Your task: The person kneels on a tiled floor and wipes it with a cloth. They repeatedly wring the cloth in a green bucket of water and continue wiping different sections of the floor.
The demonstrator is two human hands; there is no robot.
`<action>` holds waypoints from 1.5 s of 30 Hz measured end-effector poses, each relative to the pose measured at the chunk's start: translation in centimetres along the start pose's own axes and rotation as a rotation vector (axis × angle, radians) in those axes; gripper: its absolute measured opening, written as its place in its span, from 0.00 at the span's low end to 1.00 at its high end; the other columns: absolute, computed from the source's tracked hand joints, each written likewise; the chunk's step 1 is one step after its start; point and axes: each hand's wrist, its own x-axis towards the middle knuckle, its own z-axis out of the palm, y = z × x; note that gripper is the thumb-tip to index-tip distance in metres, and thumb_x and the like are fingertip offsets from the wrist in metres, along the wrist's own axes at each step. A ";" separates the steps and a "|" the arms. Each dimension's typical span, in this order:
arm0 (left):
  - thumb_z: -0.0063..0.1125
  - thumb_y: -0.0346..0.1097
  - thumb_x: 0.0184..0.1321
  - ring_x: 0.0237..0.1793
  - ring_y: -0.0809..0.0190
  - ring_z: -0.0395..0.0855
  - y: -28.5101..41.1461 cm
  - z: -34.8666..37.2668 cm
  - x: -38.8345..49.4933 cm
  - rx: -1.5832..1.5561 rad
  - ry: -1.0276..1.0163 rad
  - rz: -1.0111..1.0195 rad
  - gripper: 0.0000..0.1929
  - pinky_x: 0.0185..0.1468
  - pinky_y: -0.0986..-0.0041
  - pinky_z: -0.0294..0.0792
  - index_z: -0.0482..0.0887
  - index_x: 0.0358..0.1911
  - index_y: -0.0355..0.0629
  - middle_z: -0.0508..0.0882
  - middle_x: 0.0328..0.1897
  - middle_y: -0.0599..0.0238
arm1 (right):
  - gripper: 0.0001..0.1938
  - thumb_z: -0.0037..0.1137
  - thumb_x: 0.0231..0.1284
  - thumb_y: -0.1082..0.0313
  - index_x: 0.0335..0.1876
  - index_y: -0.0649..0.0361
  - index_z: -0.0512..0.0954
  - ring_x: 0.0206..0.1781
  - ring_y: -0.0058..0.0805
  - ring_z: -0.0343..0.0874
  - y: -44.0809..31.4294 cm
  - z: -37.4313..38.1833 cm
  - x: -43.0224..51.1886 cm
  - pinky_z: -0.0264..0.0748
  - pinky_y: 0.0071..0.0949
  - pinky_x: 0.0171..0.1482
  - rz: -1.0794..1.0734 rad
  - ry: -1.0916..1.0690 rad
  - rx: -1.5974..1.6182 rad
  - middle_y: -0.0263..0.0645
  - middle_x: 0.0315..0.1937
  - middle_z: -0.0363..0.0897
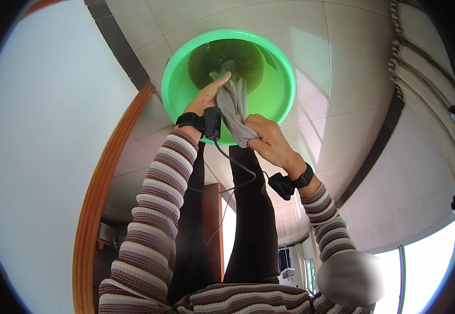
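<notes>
A round green plastic basin (167,80) stands on the tiled floor, with murky dark water (247,53) in it. Over the basin hangs a wet grey cloth (231,98), bunched lengthwise, its far end at the water. My left hand (209,92) lies along the cloth's left side with the thumb across it; the other fingers are hidden beneath. At the near rim, my right hand (268,137) is closed in a fist around the cloth's near end. Both wrists wear black straps with small black boxes.
A wooden door frame (109,157) and a white wall (46,137) run along the left. At the right are a dark baseboard (372,157) and a fringed pale curtain (420,90). A thin dark cable (247,168) loops between the wrists, above my legs.
</notes>
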 end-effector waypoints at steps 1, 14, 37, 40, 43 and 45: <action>0.65 0.56 0.59 0.55 0.58 0.81 -0.1 0.0 -0.2 0.035 0.059 -0.013 0.31 0.61 0.62 0.72 0.76 0.60 0.43 0.80 0.59 0.59 | 0.08 0.48 0.48 0.74 0.34 0.66 0.73 0.37 0.44 0.72 0.1 -0.4 -0.2 0.69 0.36 0.42 0.037 -0.036 0.103 0.45 0.29 0.71; 0.68 0.40 0.59 0.58 0.58 0.79 -3.4 1.0 -9.4 -0.050 -0.249 0.102 0.31 0.62 0.61 0.72 0.70 0.62 0.37 0.79 0.59 0.55 | 0.23 0.41 0.68 0.55 0.56 0.65 0.76 0.52 0.29 0.75 9.7 1.3 6.8 0.69 0.30 0.59 0.275 0.331 1.165 0.39 0.50 0.79; 0.69 0.46 0.55 0.35 0.66 0.82 -2.2 0.1 -3.7 0.623 0.085 0.144 0.28 0.38 0.70 0.75 0.74 0.54 0.38 0.85 0.38 0.64 | 0.17 0.64 0.46 0.65 0.43 0.64 0.78 0.39 0.32 0.82 8.6 1.5 13.2 0.80 0.32 0.42 0.418 0.203 0.652 0.40 0.36 0.81; 0.72 0.50 0.49 0.33 0.60 0.85 -2.6 0.1 -1.3 1.083 0.409 0.208 0.29 0.39 0.68 0.76 0.78 0.50 0.39 0.87 0.36 0.59 | 0.21 0.65 0.42 0.62 0.44 0.64 0.79 0.42 0.39 0.84 10.1 3.3 14.3 0.80 0.35 0.46 0.454 0.326 0.256 0.46 0.38 0.83; 0.74 0.52 0.43 0.31 0.53 0.86 -4.0 0.4 -0.4 1.508 0.787 0.411 0.30 0.38 0.67 0.76 0.82 0.45 0.38 0.87 0.30 0.54 | 0.24 0.66 0.40 0.60 0.46 0.63 0.79 0.46 0.46 0.84 10.9 4.9 15.0 0.79 0.37 0.49 0.596 0.427 0.035 0.52 0.40 0.84; 0.73 0.53 0.44 0.33 0.51 0.86 -4.3 0.6 -0.8 1.542 0.797 0.459 0.30 0.38 0.64 0.76 0.81 0.46 0.37 0.86 0.31 0.49 | 0.26 0.66 0.40 0.60 0.49 0.64 0.78 0.48 0.50 0.83 10.9 5.3 14.8 0.78 0.39 0.51 0.707 0.484 0.034 0.55 0.42 0.83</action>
